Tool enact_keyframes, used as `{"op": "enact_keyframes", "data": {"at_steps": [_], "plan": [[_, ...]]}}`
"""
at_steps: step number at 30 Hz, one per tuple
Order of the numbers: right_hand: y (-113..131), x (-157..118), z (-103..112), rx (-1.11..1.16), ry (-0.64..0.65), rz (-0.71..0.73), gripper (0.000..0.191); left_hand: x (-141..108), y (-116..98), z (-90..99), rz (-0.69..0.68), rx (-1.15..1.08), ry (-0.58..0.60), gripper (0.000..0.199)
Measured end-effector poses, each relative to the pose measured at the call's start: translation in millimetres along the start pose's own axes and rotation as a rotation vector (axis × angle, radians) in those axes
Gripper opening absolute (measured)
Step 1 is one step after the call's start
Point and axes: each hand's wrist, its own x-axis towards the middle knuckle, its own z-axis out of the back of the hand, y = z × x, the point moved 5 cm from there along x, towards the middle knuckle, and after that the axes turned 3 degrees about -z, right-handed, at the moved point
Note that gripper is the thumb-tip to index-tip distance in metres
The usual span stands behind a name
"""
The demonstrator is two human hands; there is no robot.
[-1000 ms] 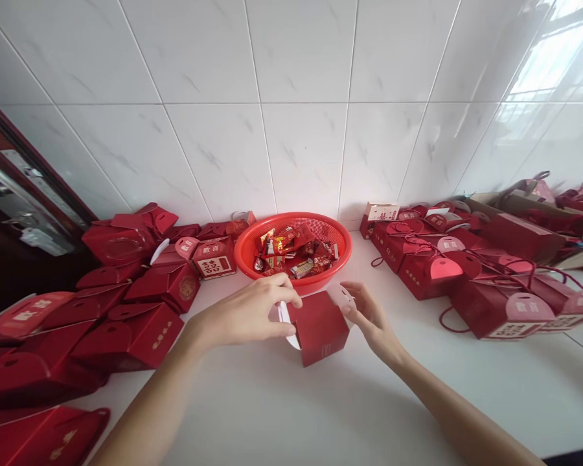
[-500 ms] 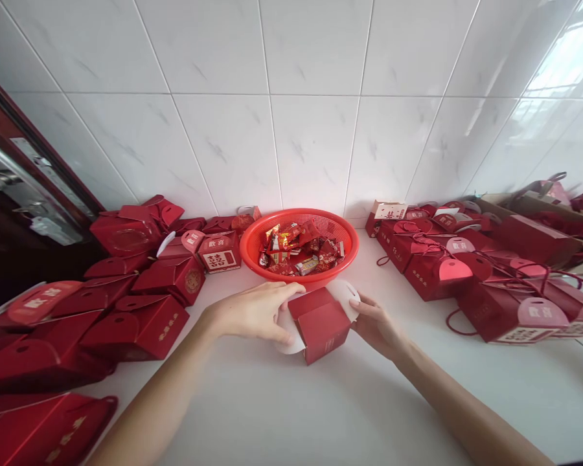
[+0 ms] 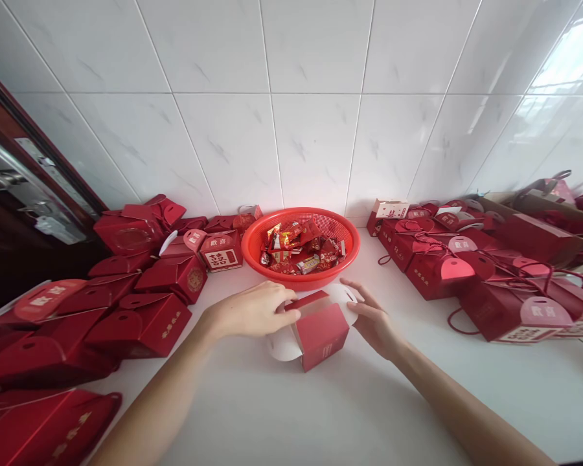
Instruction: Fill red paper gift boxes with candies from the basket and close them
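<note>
Left hand point(image 3: 250, 314): grip loosely curled, fingertips resting on the top left edge of the small red box point(image 3: 320, 333), thumb under at the white rounded flap point(image 3: 282, 346) on that side. Not clamped; fingers lie along the raised red inner flap.

Right hand point(image 3: 374, 317): fingers extended and slightly spread, grip apart, palm against the white rounded flap point(image 3: 346, 299) on the box's right rear side. Holds nothing closed.

Box sits on the white counter point(image 3: 320, 414), just in front of the red basket point(image 3: 346, 255), between the two hands. Box is matte red card, cube-like, sharp folded edges, flaps white inside with rounded outline. Basket is perforated plastic, round, holding foil-wrapped sweets point(image 3: 298, 252), glossy red and gold.

Finished red boxes point(image 3: 140, 323) piled at left, flatter ones with pink tabs and cord handles point(image 3: 490, 291) at right. Wall is glossy white tile.

Versus half a second earlier: the red inner flap now stands tilted up and open rather than pressed flat; right-hand fingers have straightened off the flap.
</note>
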Motion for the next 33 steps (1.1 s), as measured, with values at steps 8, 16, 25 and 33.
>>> {"op": "enact_keyframes", "data": {"at_steps": [8,16,25,33], "plan": [[23,-15,-14,-0.684,0.010,0.329,0.038,9,24,0.5,0.225,-0.217,-0.032,0.032],[34,-19,-16,-0.757,0.217,0.380,0.030,14,31,0.3,0.323,-0.225,-0.006,0.024],[43,-23,-11,-0.674,0.270,0.459,0.009,0,32,7.5,0.343,-0.049,-0.030,0.029],[40,-20,-13,-0.556,0.126,0.374,0.043,-8,-4,14.6,-0.040,0.162,-0.294,0.025]]}}
